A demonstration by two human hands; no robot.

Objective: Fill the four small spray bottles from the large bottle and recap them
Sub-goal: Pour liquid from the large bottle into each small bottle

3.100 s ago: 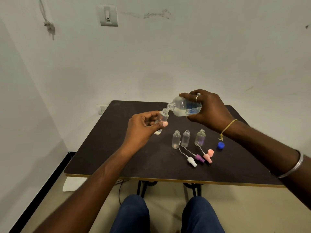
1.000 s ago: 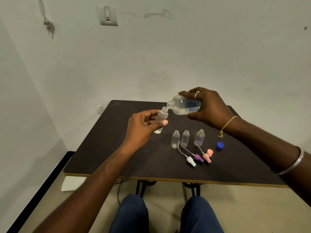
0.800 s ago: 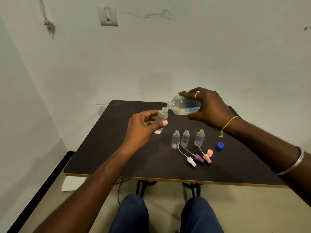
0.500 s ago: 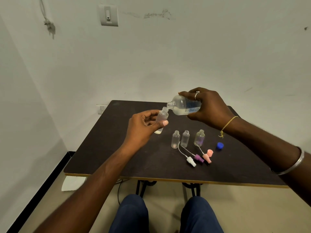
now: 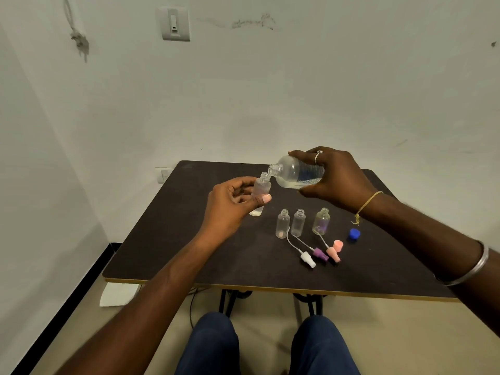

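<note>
A person pours from the large bottle (image 5: 296,173), tipped nearly level in the right hand (image 5: 335,182), into a small spray bottle (image 5: 260,192) pinched in the grip of the left hand (image 5: 230,205) above the tabletop (image 5: 167,239). The two necks nearly touch; keeping them aligned and the tilt gentle should limit spills from so narrow a mouth. Three more uncapped small bottles (image 5: 298,222) stand just right of the pour, their spray tops (image 5: 322,254) lying beside them, with a blue cap (image 5: 354,234) nearby. Recapping appears yet to begin.
</note>
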